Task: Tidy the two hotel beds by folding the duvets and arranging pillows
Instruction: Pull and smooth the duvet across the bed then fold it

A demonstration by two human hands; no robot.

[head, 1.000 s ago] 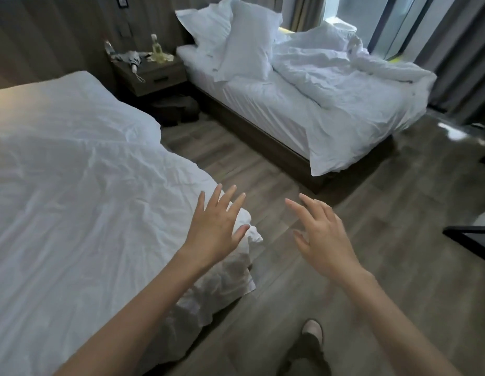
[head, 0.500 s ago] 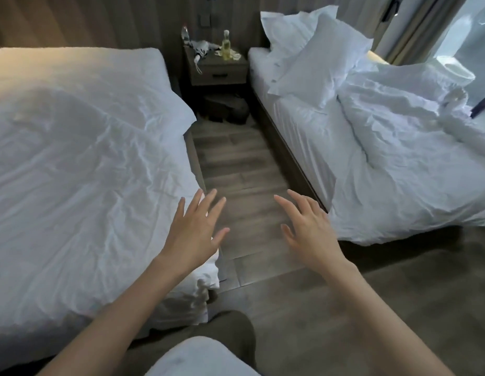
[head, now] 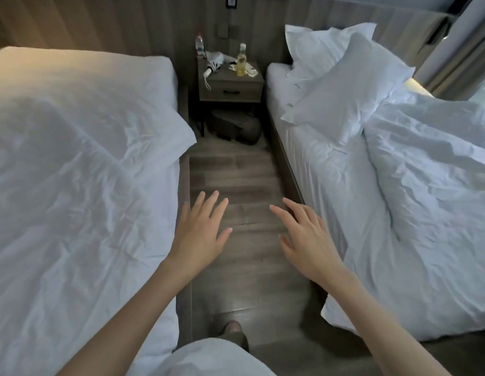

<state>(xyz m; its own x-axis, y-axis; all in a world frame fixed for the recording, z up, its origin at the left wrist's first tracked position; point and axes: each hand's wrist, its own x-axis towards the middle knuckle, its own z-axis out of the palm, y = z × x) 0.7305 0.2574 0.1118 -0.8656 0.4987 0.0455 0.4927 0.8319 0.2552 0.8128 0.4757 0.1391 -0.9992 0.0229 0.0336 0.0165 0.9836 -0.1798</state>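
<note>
Head view, looking down the aisle between two beds. Person stands at the foot end, both arms out over the floor (head: 236,172).

Left hand (head: 200,234), centre frame: palm down, fingers straight and spread, holding nothing. It hangs just beside the edge of the left duvet (head: 73,199); touching or not, cannot tell. Right hand (head: 306,240): also flat, fingers fanned and a little relaxed, nothing in it, near the side of the right-hand bed.

Left duvet: spread over the whole bed at left of frame, creased, not folded. No pillow shows there; a lump at upper left may hide one, cannot tell. Right duvet (head: 431,172): heaped toward the right edge of frame, bare sheet (head: 325,185) exposed along the aisle side. Front pillow (head: 347,88) leans on back pillow (head: 317,42) at upper right, both askew.

Nightstand (head: 230,85), top centre, carries a bottle (head: 241,61) and a folded umbrella (head: 213,63); dark bag (head: 236,127) beneath.

Judgement: the step looks like the approach, with no folding begun on either bed. Next move calls for turning to one bed and gripping a duvet edge with both hands set wide, so the cloth lifts evenly. Right-hand bed seems the messier job.
</note>
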